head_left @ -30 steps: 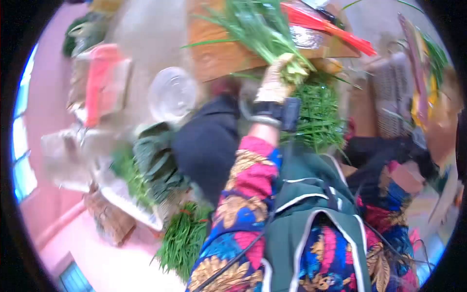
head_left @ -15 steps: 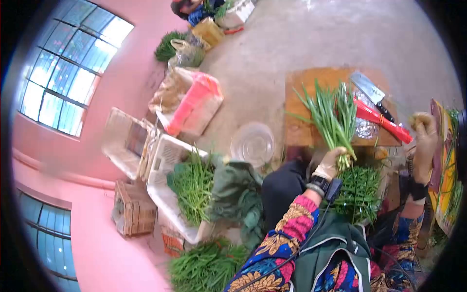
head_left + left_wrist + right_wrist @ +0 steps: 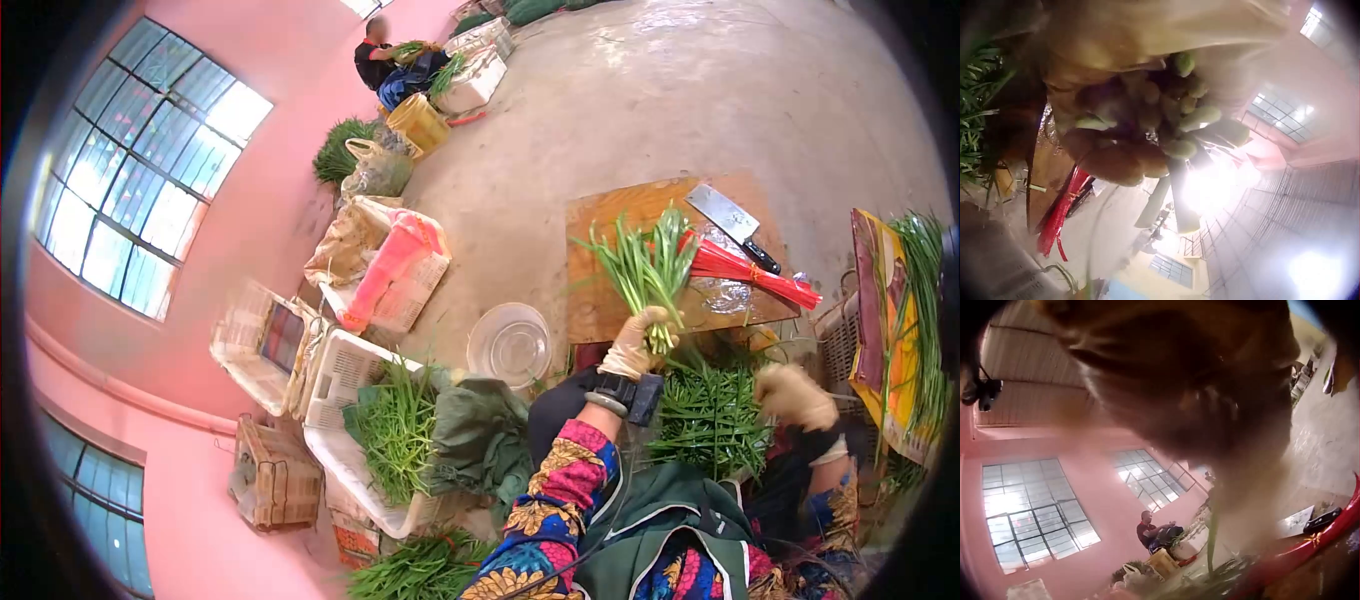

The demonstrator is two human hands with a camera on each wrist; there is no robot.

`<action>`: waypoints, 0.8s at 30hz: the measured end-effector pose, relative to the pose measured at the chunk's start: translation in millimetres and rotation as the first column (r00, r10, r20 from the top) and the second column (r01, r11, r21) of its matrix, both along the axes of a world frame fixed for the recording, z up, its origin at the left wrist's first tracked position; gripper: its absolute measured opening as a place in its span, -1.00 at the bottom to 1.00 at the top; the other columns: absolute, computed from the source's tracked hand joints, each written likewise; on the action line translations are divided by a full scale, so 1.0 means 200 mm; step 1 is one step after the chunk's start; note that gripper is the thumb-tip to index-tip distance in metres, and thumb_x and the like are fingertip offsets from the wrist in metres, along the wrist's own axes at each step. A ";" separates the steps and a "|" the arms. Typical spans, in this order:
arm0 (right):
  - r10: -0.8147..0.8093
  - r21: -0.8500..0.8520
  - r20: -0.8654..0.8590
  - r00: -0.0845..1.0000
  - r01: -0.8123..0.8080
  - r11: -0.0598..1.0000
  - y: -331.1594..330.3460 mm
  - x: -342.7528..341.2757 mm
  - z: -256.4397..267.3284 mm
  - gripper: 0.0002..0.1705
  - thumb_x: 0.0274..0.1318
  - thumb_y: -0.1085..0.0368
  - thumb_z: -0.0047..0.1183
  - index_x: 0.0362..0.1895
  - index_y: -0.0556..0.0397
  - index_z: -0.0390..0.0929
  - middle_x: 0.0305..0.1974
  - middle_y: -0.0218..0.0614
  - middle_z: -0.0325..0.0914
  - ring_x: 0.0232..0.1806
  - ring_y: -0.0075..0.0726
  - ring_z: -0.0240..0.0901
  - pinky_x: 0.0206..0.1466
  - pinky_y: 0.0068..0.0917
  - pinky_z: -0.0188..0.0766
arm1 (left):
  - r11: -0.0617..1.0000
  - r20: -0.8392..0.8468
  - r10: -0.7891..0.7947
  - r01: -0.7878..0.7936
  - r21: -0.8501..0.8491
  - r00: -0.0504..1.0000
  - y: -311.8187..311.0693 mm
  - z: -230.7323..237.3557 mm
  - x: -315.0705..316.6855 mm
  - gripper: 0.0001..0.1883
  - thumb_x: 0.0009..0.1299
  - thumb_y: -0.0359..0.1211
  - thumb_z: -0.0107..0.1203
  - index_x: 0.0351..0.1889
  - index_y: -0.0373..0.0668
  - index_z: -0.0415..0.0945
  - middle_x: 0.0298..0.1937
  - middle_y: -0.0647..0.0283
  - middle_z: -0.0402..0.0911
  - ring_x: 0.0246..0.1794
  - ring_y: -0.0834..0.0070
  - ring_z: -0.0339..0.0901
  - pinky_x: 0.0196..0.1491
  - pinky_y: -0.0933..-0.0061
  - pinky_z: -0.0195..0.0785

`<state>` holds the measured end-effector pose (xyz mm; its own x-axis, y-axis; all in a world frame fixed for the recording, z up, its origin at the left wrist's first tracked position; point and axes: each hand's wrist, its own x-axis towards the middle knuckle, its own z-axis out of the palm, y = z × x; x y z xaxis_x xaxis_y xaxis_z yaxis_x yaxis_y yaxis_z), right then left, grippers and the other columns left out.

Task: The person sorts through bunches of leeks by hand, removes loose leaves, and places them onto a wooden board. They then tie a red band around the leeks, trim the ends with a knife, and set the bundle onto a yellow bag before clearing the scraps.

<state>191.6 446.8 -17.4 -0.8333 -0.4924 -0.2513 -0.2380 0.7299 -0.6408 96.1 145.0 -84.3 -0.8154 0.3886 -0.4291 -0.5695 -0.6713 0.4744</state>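
My gloved left hand [image 3: 640, 342] grips a bunch of green chives [image 3: 640, 265] around its pale stem ends. The leaves fan forward over the wooden board [image 3: 600, 315]. Cut ends [image 3: 1185, 150] show close up between the fingers in the left wrist view. My gloved right hand [image 3: 797, 397], blurred, is over the right edge of a pile of chives [image 3: 705, 415] near my lap. In the right wrist view a single green blade [image 3: 1212, 544] runs below that hand; I cannot tell if the fingers hold it.
On the board lie a cleaver [image 3: 725, 212] and a bundle of red ties [image 3: 750, 270]. A clear basin [image 3: 510, 345] stands left of it, near a white crate [image 3: 335, 385] of greens. Chives on a yellow sack [image 3: 880, 310] are at the right. Another person [image 3: 385, 65] sits far back.
The right hand has moved from beside the yellow sack back toward the chive pile. The left hand keeps its hold on the bunch. The head view has swung toward the far room.
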 end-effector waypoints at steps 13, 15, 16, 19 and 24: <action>0.279 -0.729 0.675 0.683 0.558 0.396 -0.16 -0.18 -0.12 -0.19 0.14 -0.13 0.17 0.29 0.14 0.24 0.07 -0.21 0.51 0.06 -0.32 0.47 0.09 -0.38 0.39 | 0.956 -0.166 -0.260 0.228 -0.187 0.951 0.19 0.34 0.17 -0.64 0.21 -0.41 0.15 -0.07 -0.45 0.48 -0.41 0.15 0.59 -0.49 0.42 0.56 -0.40 0.44 0.53; 0.338 -0.771 0.636 0.694 0.593 0.233 -0.19 -0.19 -0.12 -0.19 0.10 -0.12 0.20 0.27 0.11 0.25 0.08 -0.21 0.49 0.07 -0.28 0.47 0.12 -0.33 0.39 | 0.918 -0.184 -0.344 0.289 -0.270 0.921 0.29 0.36 0.27 -0.67 0.20 -0.41 0.17 -0.08 -0.35 0.48 -0.41 0.18 0.59 -0.51 0.44 0.55 -0.43 0.45 0.51; 0.298 -0.774 0.631 0.716 0.610 0.173 -0.22 -0.17 -0.08 -0.20 0.10 -0.12 0.22 0.26 0.10 0.27 0.08 -0.21 0.50 0.07 -0.26 0.47 0.14 -0.31 0.39 | 0.875 -0.159 -0.417 0.348 -0.338 0.895 0.32 0.36 0.31 -0.67 0.19 -0.41 0.17 -0.09 -0.31 0.47 -0.41 0.19 0.58 -0.52 0.46 0.54 -0.44 0.46 0.49; 0.197 -0.673 0.735 0.648 0.734 0.095 -0.23 -0.13 -0.16 -0.26 0.08 -0.06 0.25 0.21 0.10 0.33 0.02 -0.16 0.52 0.03 -0.15 0.51 0.13 -0.19 0.44 | 0.818 -0.166 -0.487 0.382 -0.430 0.857 0.43 0.29 0.43 -0.73 0.14 -0.45 0.19 -0.18 -0.27 0.48 -0.40 0.25 0.57 -0.50 0.47 0.53 -0.37 0.48 0.45; 0.262 -0.620 0.766 0.586 0.782 0.062 -0.23 -0.07 -0.18 -0.28 0.10 -0.03 0.23 0.20 0.14 0.33 0.06 -0.08 0.50 0.06 -0.08 0.50 0.16 -0.15 0.46 | 0.736 -0.092 -0.605 0.511 -0.445 0.791 0.46 0.28 0.50 -0.77 0.11 -0.47 0.19 -0.25 -0.28 0.48 -0.42 0.23 0.57 -0.45 0.45 0.55 -0.34 0.45 0.46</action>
